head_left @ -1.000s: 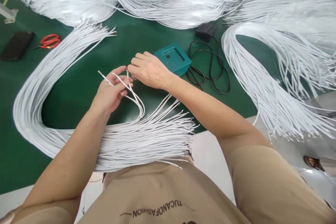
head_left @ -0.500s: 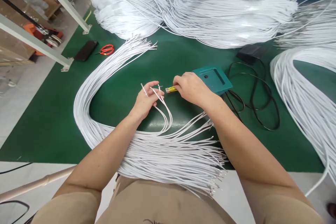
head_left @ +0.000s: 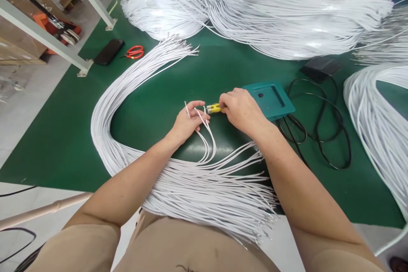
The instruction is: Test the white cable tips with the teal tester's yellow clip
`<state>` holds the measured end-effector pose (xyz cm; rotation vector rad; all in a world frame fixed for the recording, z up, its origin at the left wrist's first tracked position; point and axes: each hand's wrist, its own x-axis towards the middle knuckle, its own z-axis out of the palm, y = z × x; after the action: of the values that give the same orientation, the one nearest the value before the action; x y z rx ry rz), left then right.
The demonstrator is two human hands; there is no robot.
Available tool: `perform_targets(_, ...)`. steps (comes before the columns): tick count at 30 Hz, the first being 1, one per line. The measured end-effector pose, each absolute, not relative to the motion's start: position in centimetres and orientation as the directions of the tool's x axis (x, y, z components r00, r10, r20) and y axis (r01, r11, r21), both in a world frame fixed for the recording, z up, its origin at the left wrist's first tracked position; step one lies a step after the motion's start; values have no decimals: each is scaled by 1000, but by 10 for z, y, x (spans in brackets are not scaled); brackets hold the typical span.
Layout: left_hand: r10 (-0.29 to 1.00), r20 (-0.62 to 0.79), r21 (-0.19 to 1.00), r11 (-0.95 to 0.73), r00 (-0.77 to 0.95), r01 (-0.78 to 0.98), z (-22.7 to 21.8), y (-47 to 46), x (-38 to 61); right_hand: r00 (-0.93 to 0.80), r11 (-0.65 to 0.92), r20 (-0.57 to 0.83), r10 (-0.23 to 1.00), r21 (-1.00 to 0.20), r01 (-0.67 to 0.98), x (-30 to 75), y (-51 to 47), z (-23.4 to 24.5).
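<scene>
My left hand (head_left: 185,126) is closed on a few thin white wires (head_left: 213,142), whose ends stick up between the fingers. A small yellow tool (head_left: 215,108) with a metal tip is pinched in my right hand (head_left: 242,105); its tip is at a wire end by my left fingertips, and I cannot tell whether they touch. Part of the tool is hidden in my right fingers. Behind that hand lies a flat teal tray-like box (head_left: 285,101). Below both hands a thick bundle of white wires (head_left: 204,189) spreads over the front of the green table (head_left: 57,136).
Red-handled scissors (head_left: 135,52) and a black phone-like object (head_left: 109,52) lie at the left, near a white metal post (head_left: 68,53). Large piles of white wire (head_left: 287,21) fill the back. A black adapter (head_left: 320,68) and its looped cable (head_left: 342,129) lie at the right.
The tip of the yellow tool has come up to the wire end at my left fingers, closing the small gap between them. The whole view has shifted slightly.
</scene>
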<state>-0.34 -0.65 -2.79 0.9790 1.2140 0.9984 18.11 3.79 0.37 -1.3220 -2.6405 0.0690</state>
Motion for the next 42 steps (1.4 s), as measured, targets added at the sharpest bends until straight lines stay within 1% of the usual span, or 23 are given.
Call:
perform_targets(6, 961, -268, 963, 268, 76, 9, -33, -5, 0, -572, 592, 162, 804, -124, 796, 179, 41, 1)
perform_targets(9, 959, -273, 962, 272, 83, 24, -35, -4, 0, -578, 596, 149, 802, -126, 793, 179, 40, 4)
perform_targets(11, 955, -287, 958, 286, 76, 23, -35, -4, 0, -580, 602, 174, 796, -119, 790, 182, 37, 7)
perform_targets(13, 953, -293, 956, 292, 74, 18, -35, -4, 0, -526, 562, 260, 810, -84, 823, 189, 32, 9)
perform_targets(15, 954, -289, 957, 289, 77, 18, -34, -4, -1, -395, 438, 351, 849, -50, 898, 196, 28, 9)
perform_targets(17, 955, -283, 959, 283, 83, 16, -34, -5, -1, -274, 316, 381, 883, -52, 947, 203, 26, 6)
perform_targets(18, 956, -283, 959, 283, 82, 12, -34, -5, -2, -243, 286, 373, 895, -64, 956, 206, 26, 3)
perform_targets(21, 955, -286, 958, 287, 73, -1, -33, -6, -4, -230, 281, 356, 906, -100, 954, 209, 28, -3)
perform_targets(24, 960, -273, 961, 275, 67, -15, -31, -8, -7, -224, 293, 379, 898, -135, 947, 206, 25, 0)
perform_targets(26, 966, -252, 966, 255, 63, -41, -29, -10, -9, -247, 349, 406, 880, -198, 916, 201, 14, 9)
perform_targets(27, 968, -242, 968, 245, 63, -58, -28, -11, -9, -284, 406, 419, 862, -237, 882, 197, 5, 15)
perform_targets(28, 971, -231, 969, 235, 62, -78, -26, -12, -9, -345, 481, 421, 839, -277, 832, 192, -5, 20)
perform_targets(29, 973, -221, 969, 227, 66, -99, -24, -13, -9, -442, 577, 411, 797, -305, 757, 186, -17, 25)
perform_targets(31, 974, -204, 966, 216, 93, -139, -19, -16, -9, -677, 768, 362, 641, -285, 574, 174, -40, 32)
perform_targets(33, 973, -179, 963, 203, 144, -175, -15, -19, -9, -788, 839, 288, 543, -205, 504, 164, -60, 33)
perform_targets(35, 970, -148, 961, 187, 193, -202, -12, -22, -9, -825, 853, 216, 522, -108, 511, 158, -73, 30)
perform_targets(38, 962, -123, 958, 179, 242, -223, -7, -26, -7, -806, 812, 128, 578, 6, 584, 154, -87, 23)
perform_targets(40, 951, -139, 955, 203, 277, -218, -4, -29, -5, -772, 772, 82, 630, 40, 634, 153, -95, 19)
perform_targets(42, 942, -160, 947, 231, 294, -222, -1, -32, -3, -735, 733, 44, 677, 46, 678, 155, -102, 16)
